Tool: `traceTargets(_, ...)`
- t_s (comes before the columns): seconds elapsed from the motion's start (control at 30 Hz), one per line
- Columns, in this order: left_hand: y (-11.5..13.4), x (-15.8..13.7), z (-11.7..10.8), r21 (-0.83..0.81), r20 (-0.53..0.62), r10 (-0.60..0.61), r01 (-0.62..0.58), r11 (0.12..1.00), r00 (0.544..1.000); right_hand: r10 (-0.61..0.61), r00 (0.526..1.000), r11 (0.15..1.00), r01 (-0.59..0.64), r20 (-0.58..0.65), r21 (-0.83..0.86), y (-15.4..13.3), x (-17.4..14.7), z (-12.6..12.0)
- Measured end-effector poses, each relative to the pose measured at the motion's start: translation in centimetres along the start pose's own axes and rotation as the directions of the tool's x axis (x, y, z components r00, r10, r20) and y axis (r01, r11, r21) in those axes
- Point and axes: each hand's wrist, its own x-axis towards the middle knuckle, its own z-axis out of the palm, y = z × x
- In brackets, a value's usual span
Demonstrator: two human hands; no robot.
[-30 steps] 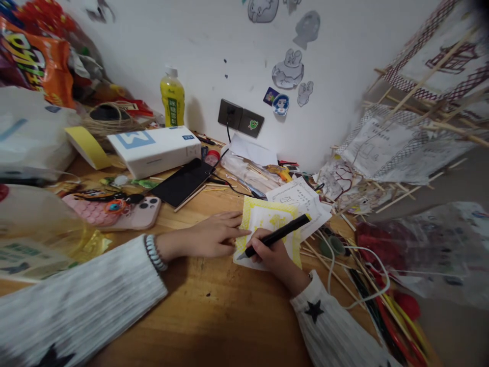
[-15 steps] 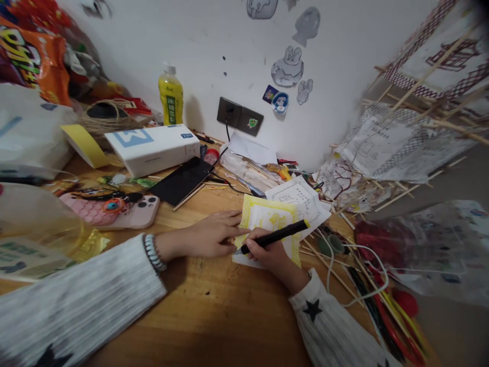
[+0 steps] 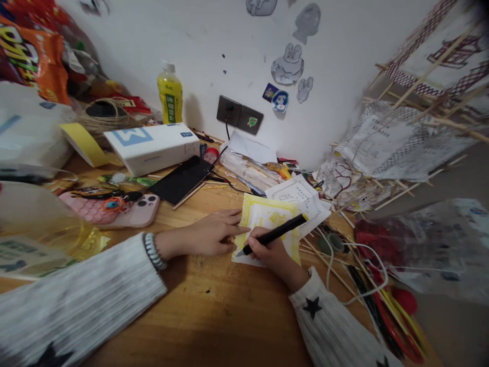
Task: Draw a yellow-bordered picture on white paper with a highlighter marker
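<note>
A white sheet of paper with a yellow patterned border and yellow drawing lies on the wooden table. My right hand grips a black marker with a yellow end, its tip down near the sheet's lower left corner. Flat on the table, my left hand has its fingers stretched out, the fingertips resting on the sheet's left edge. Behind the yellow sheet, partly under it, is another paper with black line drawing and writing.
Left of my hands lie a pink phone, a black phone, a white box and yellow tape. A drink bottle stands behind. On the right are a stick frame with papers, a white cable and scissors.
The marker tip has shifted slightly on the sheet, with my right hand moving a little. My left hand stays in place on the paper's edge.
</note>
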Motion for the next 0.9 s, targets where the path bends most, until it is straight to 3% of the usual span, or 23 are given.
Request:
traceTargets(0.33,-0.15,-0.06,0.08,0.01,-0.02,0.013,-0.013,1.0,1.0,0.041,0.999,0.999,-0.041,-0.013,0.03,-0.06,-0.08,-0.05)
traceTargets(0.5,-0.29,0.05,0.02,0.008,0.002,0.02,-0.02,1.0,1.0,0.099,0.99,0.992,-0.09,-0.096,0.094,0.32,-0.08,-0.06)
traceTargets(0.6,-0.33,0.1,0.03,0.003,0.002,0.032,-0.032,0.999,0.999,0.078,0.988,0.993,-0.064,-0.136,0.099,0.45,0.01,0.1)
traceTargets(0.9,-0.53,0.21,0.32,-0.001,-0.024,0.052,-0.052,0.999,0.998,0.022,0.997,0.999,-0.019,-0.081,0.038,0.7,0.12,0.29)
